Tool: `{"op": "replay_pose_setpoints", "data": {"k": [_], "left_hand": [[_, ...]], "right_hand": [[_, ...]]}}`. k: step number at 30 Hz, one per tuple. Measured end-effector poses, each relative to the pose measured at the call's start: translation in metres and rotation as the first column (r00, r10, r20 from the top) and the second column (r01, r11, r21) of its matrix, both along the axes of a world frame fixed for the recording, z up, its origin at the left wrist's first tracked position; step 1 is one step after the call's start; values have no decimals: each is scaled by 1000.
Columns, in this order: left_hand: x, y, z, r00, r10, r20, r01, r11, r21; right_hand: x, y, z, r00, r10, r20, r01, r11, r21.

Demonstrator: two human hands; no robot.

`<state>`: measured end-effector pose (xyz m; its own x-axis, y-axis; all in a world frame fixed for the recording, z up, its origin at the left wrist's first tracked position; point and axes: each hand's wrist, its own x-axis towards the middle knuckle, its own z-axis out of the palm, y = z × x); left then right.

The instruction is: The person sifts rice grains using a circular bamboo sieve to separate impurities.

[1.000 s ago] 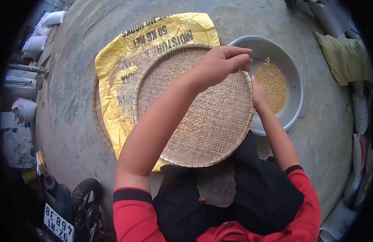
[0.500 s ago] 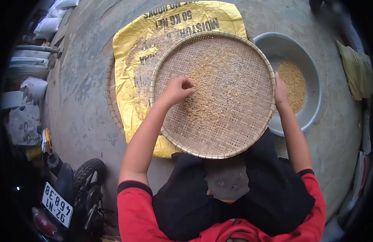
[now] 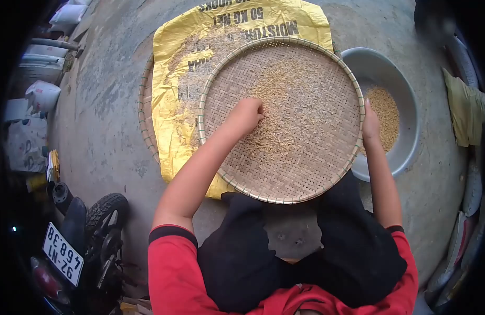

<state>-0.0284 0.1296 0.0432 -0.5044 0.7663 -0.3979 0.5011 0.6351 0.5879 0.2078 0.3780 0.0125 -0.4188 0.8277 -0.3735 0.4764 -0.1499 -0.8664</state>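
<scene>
A round woven bamboo winnowing tray [image 3: 310,176] is held above my knees, with unhusked rice grains [image 3: 284,113] spread over its middle and upper part. My left hand [image 3: 249,116] is over the left side of the grains, fingers curled together in a pinch; what they hold, if anything, is hidden. At the right rim, my right hand [image 3: 371,126] grips the tray, its fingers partly out of sight beneath it. Behind that hand stands a grey metal basin [image 3: 358,59] with more grain [image 3: 385,116] inside.
A yellow printed sack [image 3: 166,105] with husks scattered on it lies under the tray's left side, over another woven tray [image 3: 147,105]. A motorbike [image 3: 90,231] is parked at lower left. Bags and buckets [image 3: 43,94] line the left wall; sacks [image 3: 465,110] line the right.
My left hand has shifted slightly right over the grains, its fingers curled further in. The right hand still holds the rim. The whole view has shifted a little.
</scene>
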Motion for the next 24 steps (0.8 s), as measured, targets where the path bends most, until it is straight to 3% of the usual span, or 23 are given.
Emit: {"op": "replay_pose_setpoints", "data": {"k": [2, 4, 8, 10, 17, 19, 22, 23, 24], "left_hand": [[4, -3, 0, 1000, 1, -9, -1, 1000, -24], [5, -9, -10, 978, -112, -176, 133, 985, 113], [11, -11, -6, 952, -162, -259, 183, 981, 61], [13, -14, -6, 866, -264, -425, 315, 948, 53], [10, -15, -12, 841, -312, -441, 369, 928, 47], [11, -13, -13, 876, -284, -391, 313, 950, 11], [12, -9, -11, 881, -259, -397, 280, 960, -4], [12, -3, -3, 878, -263, -400, 286, 958, -2], [10, 5, 4, 925, -235, -299, 268, 961, 73]], "right_hand": [[0, 2, -5, 1000, -11, 12, 11, 1000, 2], [0, 2, -5, 1000, -21, 23, 21, 1000, 5], [0, 4, -9, 998, -46, 40, 45, 999, 24], [1, 7, -15, 997, -44, 69, 43, 999, 24], [-4, -7, 7, 998, -58, 5, 58, 997, 50], [-3, -5, 7, 998, -62, -1, 62, 997, 54], [-1, -2, 0, 995, -29, 94, 22, 997, 77], [-2, -4, 1, 999, -27, 31, 25, 998, 56], [-2, -4, 1, 999, -27, -33, 29, 999, 37]]}}
